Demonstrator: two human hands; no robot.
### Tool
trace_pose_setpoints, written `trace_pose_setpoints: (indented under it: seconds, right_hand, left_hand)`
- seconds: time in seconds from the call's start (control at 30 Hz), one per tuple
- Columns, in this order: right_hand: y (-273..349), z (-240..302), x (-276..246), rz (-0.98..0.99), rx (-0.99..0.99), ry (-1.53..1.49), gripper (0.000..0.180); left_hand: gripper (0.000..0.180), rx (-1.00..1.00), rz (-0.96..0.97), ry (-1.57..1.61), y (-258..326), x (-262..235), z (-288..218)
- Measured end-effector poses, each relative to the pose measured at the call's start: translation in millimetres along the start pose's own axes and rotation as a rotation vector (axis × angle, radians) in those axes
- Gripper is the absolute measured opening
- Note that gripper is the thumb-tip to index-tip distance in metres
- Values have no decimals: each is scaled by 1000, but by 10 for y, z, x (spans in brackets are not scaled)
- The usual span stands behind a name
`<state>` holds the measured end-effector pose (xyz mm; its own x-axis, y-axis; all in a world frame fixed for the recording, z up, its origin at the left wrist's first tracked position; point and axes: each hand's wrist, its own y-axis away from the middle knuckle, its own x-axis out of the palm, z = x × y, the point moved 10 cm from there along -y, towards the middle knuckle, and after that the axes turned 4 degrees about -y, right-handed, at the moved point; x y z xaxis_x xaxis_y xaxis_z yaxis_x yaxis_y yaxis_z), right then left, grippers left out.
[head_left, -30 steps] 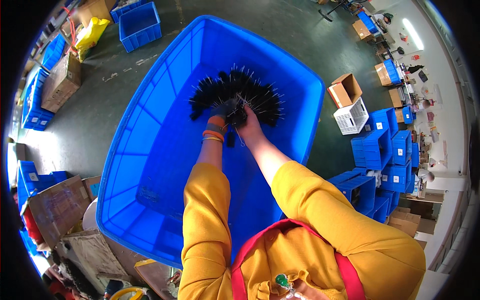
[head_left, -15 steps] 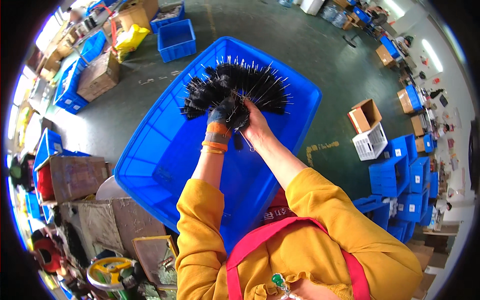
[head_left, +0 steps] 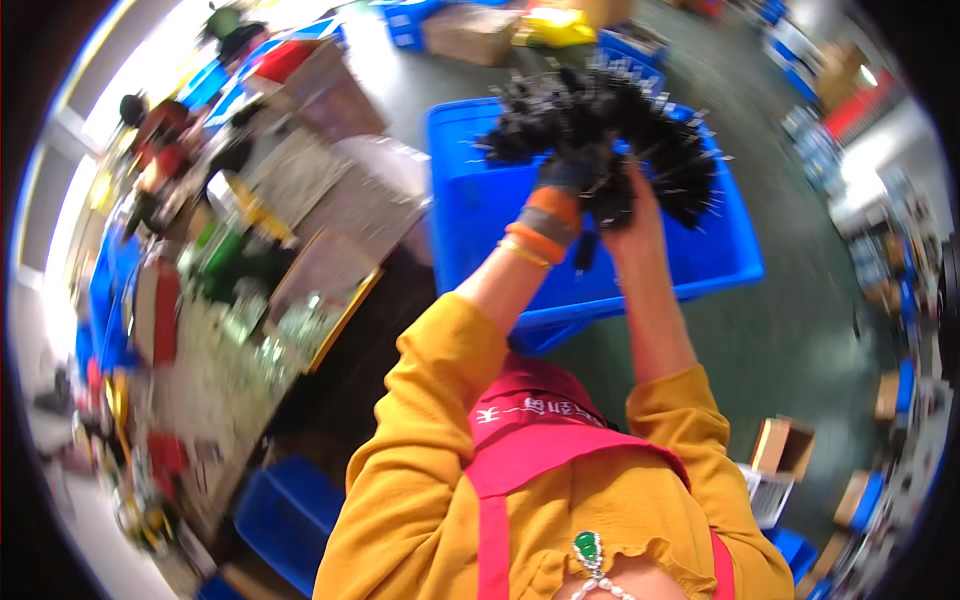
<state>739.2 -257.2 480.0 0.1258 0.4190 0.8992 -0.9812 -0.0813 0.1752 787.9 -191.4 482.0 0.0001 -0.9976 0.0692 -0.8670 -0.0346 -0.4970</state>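
Both hands clasp a fanned bundle of black wire-stemmed brushes (head_left: pixel 590 115), their bristles spread out and pale wire tips sticking outward. My left hand (head_left: pixel 572 178), in a dark glove with an orange and grey cuff, closes round the left side of the bundle's gathered base. Bare, my right hand (head_left: pixel 640 205) grips the base from the right, its fingers partly hidden by bristles. Below the bundle lies a large blue plastic bin (head_left: pixel 745 245); the brushes overlap its far rim in the head view. Motion blur hides the single stems.
On the left stands a cluttered workbench (head_left: pixel 215 400) with glass-like pieces and a yellow-edged board. A blue tub (head_left: pixel 290 515) sits low beside it. Cartons and a yellow bag (head_left: pixel 555 27) are at the back. An open cardboard box (head_left: pixel 783 447) lies at the right.
My view has swung left, bringing the workbench closer and shifting the bin rightward in the picture. Both hands still hold the brush bundle, now higher in view.
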Motion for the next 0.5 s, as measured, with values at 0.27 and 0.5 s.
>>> trace_pose_setpoints:
  seconds: [0.27, 0.5]
  right_hand:
    - [474, -954, 701, 154, 329, 25, 25]
    - [1233, -2300, 1197, 173, 642, 152, 24]
  left_hand:
    - [16, -358, -418, 763, 739, -1126, -901]
    - [21, 5, -633, 282, 1517, -2511, -1698]
